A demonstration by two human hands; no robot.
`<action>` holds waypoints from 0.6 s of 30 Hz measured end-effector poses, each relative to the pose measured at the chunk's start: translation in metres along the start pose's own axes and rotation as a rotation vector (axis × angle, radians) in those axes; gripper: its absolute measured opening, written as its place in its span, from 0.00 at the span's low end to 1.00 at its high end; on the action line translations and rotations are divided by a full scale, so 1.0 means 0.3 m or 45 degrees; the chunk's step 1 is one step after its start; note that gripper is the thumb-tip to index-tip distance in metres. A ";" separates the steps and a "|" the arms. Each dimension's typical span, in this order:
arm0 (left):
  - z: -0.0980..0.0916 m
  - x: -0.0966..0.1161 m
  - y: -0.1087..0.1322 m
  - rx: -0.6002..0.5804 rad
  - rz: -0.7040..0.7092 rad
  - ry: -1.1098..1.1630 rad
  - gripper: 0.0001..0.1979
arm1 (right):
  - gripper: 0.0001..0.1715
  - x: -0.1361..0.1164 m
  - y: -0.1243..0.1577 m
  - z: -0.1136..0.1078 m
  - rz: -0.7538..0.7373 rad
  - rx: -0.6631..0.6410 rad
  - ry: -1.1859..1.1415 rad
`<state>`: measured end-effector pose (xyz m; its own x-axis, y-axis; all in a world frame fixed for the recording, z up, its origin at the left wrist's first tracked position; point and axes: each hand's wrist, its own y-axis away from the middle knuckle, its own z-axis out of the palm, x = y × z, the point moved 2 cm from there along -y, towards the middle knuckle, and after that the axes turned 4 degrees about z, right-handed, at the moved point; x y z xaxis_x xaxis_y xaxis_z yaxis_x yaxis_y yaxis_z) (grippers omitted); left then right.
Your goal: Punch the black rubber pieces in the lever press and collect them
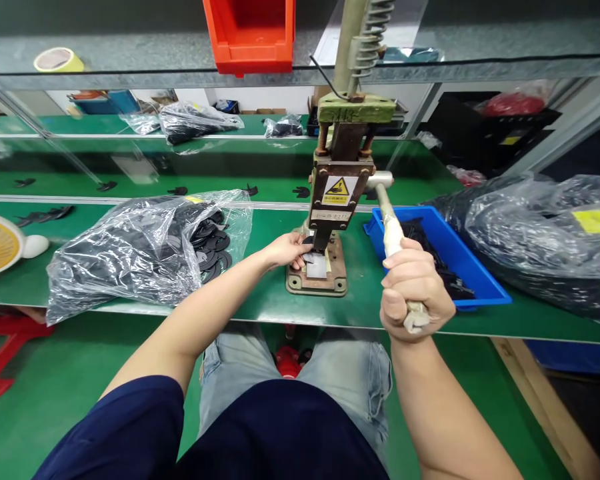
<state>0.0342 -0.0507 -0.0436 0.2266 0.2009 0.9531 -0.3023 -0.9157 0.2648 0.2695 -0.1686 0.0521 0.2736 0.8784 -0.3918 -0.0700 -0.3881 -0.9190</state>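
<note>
A hand press with a yellow warning label stands on the green bench, its ram low over a metal plate on the base. My left hand pinches a small black flat piece at the ram's lower end; the fingertips partly hide it. My right hand is wrapped round the tape-covered press lever, which slopes down toward me. To the left lies a clear plastic bag with several curved black pieces at its mouth. Right of the press, a blue bin contains black parts.
Another large plastic bag lies at the right. A yellow-and-white round object is at the left edge. Overhead, a shelf carries a red bin and a tape roll. Loose black pieces lie behind the press.
</note>
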 end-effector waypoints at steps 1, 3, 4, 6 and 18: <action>-0.001 0.003 -0.005 -0.008 -0.019 -0.017 0.14 | 0.11 -0.001 0.001 0.002 0.007 0.013 -0.004; -0.004 0.010 -0.013 -0.010 -0.054 -0.067 0.12 | 0.11 -0.003 0.002 0.007 0.014 0.044 -0.013; -0.004 0.014 -0.017 -0.007 -0.071 -0.093 0.12 | 0.11 -0.003 0.002 0.009 0.017 0.056 -0.015; -0.002 0.022 -0.025 -0.003 -0.117 -0.139 0.11 | 0.11 -0.003 0.004 0.012 0.014 0.073 -0.013; 0.068 0.022 0.047 0.182 0.173 -0.331 0.15 | 0.10 0.012 -0.017 0.002 -0.033 0.020 -0.033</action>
<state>0.0503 -0.0692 -0.0364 0.4275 -0.0054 0.9040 -0.2174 -0.9712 0.0970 0.2704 -0.1633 0.0552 0.2506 0.8950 -0.3689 -0.0780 -0.3612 -0.9292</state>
